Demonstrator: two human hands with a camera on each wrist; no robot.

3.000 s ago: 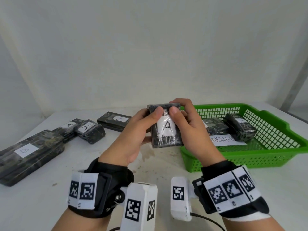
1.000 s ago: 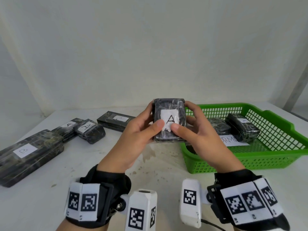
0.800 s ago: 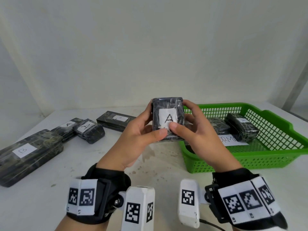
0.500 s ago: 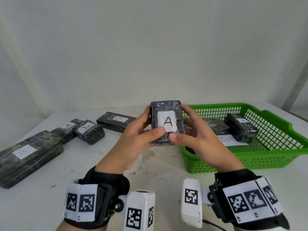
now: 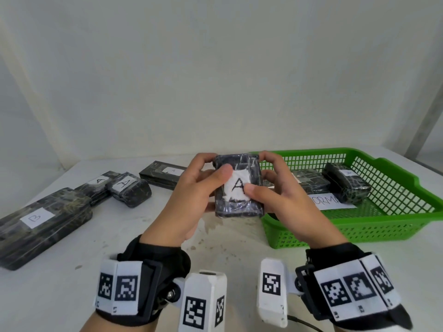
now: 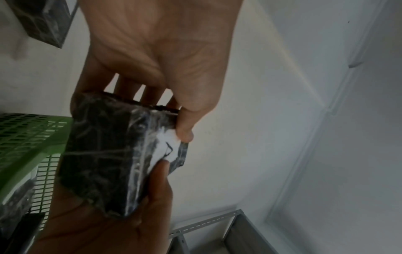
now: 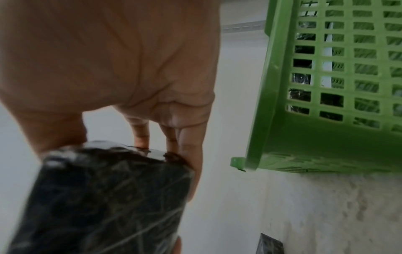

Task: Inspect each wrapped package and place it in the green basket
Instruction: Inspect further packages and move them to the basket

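A dark wrapped package point(image 5: 239, 200) with a white label marked A is held upright above the table, its label facing me. My left hand point(image 5: 191, 188) grips its left side with the thumb across the label. My right hand point(image 5: 275, 192) grips the right side, thumb on the label's lower corner. The package point(image 6: 104, 154) shows edge-on in the left wrist view, and fills the lower left as the package point(image 7: 97, 197) in the right wrist view. The green basket point(image 5: 393, 226) stands just right of the hands with two wrapped packages point(image 5: 345, 185) and a paper label point(image 5: 328, 202) inside.
On the white table point(image 5: 227, 243) to the left lie a long package marked B point(image 5: 40, 226), two smaller packages marked A point(image 5: 127, 188), and a flat dark one point(image 5: 163, 174) behind. A plain wall stands close behind the table. The basket's near wall point(image 7: 326, 103) is right of my right hand.
Both hands have turned the package from tilted to upright and shifted their grip, thumbs sliding over the label. It stays beside the basket's left end.
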